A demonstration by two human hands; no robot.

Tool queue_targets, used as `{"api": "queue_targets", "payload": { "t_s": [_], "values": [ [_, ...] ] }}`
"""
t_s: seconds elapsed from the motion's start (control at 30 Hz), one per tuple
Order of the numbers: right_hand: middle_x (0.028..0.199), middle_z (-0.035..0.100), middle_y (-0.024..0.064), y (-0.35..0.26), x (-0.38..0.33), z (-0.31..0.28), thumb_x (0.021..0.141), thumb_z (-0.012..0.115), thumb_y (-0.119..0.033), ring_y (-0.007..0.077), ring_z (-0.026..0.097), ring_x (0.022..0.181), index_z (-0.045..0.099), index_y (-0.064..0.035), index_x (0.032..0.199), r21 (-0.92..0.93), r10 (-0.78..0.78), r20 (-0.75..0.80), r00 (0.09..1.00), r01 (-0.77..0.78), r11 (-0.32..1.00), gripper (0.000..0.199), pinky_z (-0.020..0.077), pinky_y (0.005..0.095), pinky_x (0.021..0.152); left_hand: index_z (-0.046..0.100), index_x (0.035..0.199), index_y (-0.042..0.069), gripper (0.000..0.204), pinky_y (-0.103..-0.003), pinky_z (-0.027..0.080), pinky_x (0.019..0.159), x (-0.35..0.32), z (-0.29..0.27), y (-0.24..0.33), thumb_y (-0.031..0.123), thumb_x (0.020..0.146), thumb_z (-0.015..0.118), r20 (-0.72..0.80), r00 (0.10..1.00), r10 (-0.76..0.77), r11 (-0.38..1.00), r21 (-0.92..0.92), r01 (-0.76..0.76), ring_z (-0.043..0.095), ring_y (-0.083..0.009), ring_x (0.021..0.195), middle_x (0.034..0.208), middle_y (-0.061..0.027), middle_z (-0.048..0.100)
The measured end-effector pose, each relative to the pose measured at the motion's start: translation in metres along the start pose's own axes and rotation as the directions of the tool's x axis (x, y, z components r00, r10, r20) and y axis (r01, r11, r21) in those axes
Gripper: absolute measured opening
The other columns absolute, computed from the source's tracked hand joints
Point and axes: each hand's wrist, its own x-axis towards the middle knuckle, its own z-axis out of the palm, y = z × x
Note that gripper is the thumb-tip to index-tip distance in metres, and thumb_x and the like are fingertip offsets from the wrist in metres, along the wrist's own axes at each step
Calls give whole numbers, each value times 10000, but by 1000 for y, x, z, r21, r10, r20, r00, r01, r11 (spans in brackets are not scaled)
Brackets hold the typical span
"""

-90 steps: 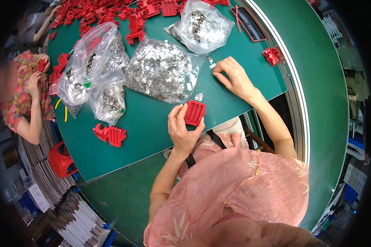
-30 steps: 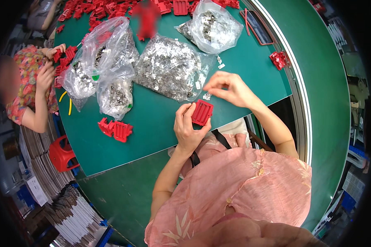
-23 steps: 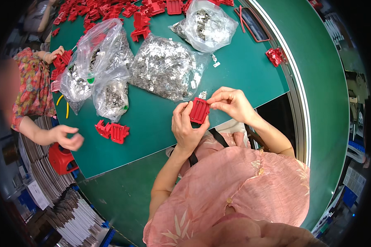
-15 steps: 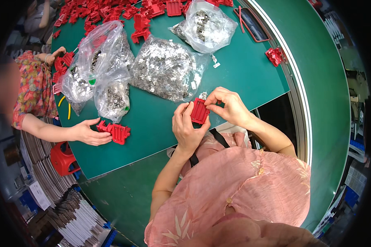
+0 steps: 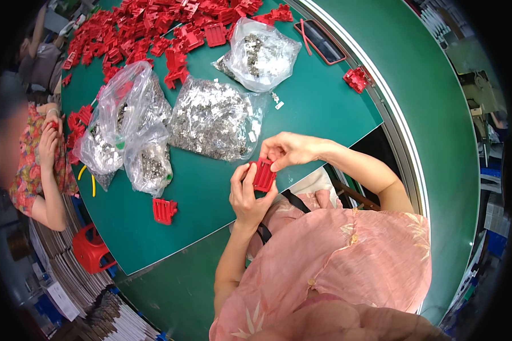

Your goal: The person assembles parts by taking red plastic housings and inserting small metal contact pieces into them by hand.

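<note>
Holding one red slotted block, your L hand grips it betw. fingers and thumb. Your R hand has fingertips drawn together at the block's upper end; can't tell if they pinch a small pc. Work on this block looks unfinished. Just beyond your fingers, to the left: clear bag full of silvery bits, w/ loose bits ahead. Lone red pc lies left of L fingers; big red heap far beyond, done vs. left unclear.
</note>
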Motion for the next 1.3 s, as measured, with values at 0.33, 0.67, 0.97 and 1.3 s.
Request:
{"api": "queue_targets", "payload": {
  "t_s": [0.33, 0.67, 0.97, 1.3],
  "values": [
    [1000, 723, 113, -64, 45, -182, 910, 674, -169, 201, 693, 928, 704, -53, 1051, -604, -616, -776, 134, 121, 788, 185, 535, 326, 830, 628, 1260, 74, 607, -585, 256, 1120, -27, -103, -47, 255, 711, 814, -147, 980, -130, 840, 509, 188, 307, -447, 1381, 1524, -238, 360],
    [1058, 642, 211, 8, 96, -320, 838, 741, -227, 394, 646, 1001, 616, -51, 1073, -752, -622, -638, 454, -541, 376, 319, 534, 466, 823, 522, 1400, 40, 609, -628, 101, 1173, -48, -132, -78, 390, 909, 609, -252, 956, -150, 663, 691, 286, 229, -425, 1473, 1579, -247, 287],
    [1313, 607, 149, -31, -3, -175, 1027, 544, -220, 201, 623, 1141, 523, 37, 1324, 528, -388, -527, 756, 649, 547, 393, 524, 350, 981, 549, 1282, -39, 473, -607, 268, 1122, 3, -58, -16, 134, 856, 661, -105, 992, 76, 942, 333, -37, 474, -420, 1294, 1390, -248, 512],
    [1246, 637, 130, 17, -32, 6, 1009, 573, -220, 212, 653, 1049, 479, 6, 1395, 904, -283, -104, 953, 210, 374, 457, 528, 360, 891, 275, 1505, -29, 974, -423, 449, 1036, 40, 18, 39, 168, 749, 856, -35, 998, -59, 952, -304, 46, 488, -368, 1277, 1513, -239, 343]
  ]
}}
